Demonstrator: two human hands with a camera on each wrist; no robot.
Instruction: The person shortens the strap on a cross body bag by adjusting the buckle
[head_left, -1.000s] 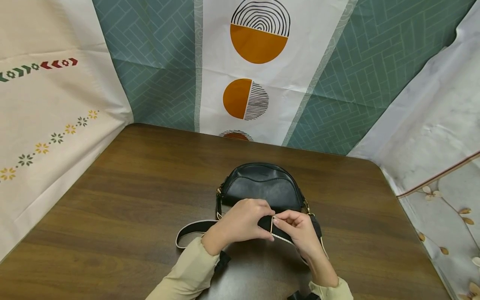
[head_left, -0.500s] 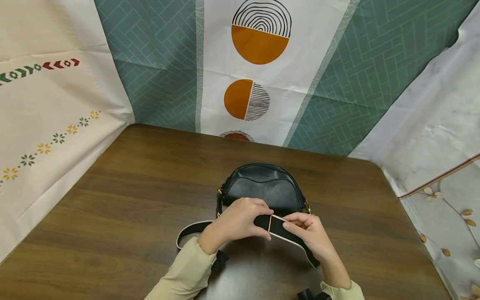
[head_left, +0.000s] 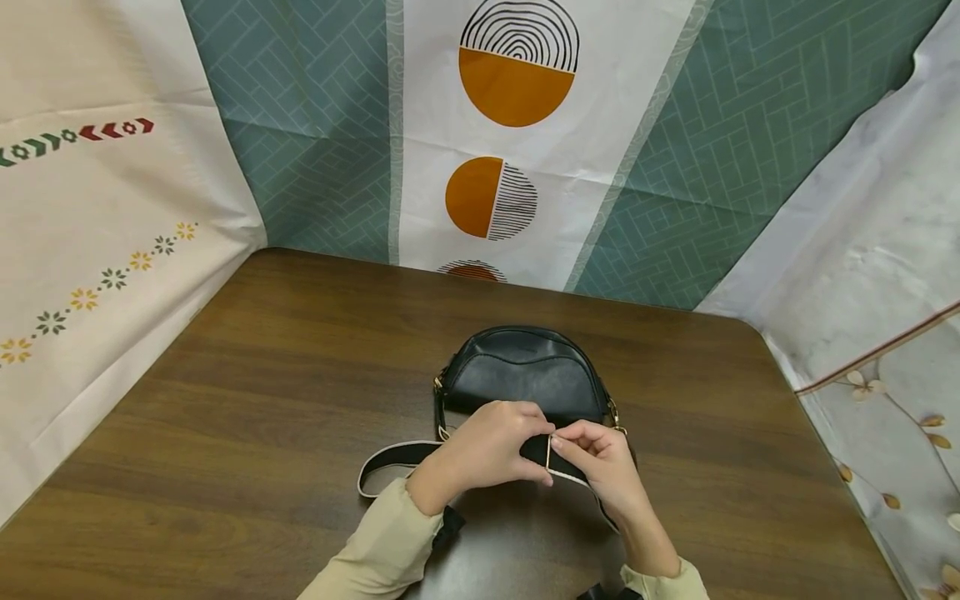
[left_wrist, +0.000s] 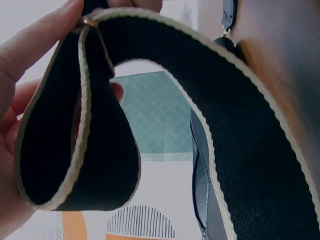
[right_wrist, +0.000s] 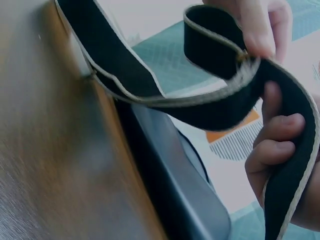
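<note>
A black half-round handbag [head_left: 525, 375] stands on the table, just beyond both hands. My left hand [head_left: 480, 450] holds its black, pale-edged strap [head_left: 535, 451] at a thin gold-coloured slider buckle [head_left: 548, 454], thumb below and fingers above. Right beside the buckle, my right hand [head_left: 607, 467] pinches the strap between thumb and fingers. In the left wrist view a loop of strap [left_wrist: 110, 155] hangs below the buckle, while another length arches to the right. In the right wrist view the strap [right_wrist: 210, 107] folds and curves near the fingers.
The brown wooden table [head_left: 300, 375] lies beneath everything. A loose bend of strap [head_left: 390, 458] lies left of my left wrist. Gold-coloured clasps [head_left: 617, 414] join strap and bag. Patterned cloth [head_left: 330, 167] hangs behind the table and at both sides.
My right hand slid right along the strap, away from the buckle, then came back beside it. My left hand stayed at the buckle, shifting only slightly.
</note>
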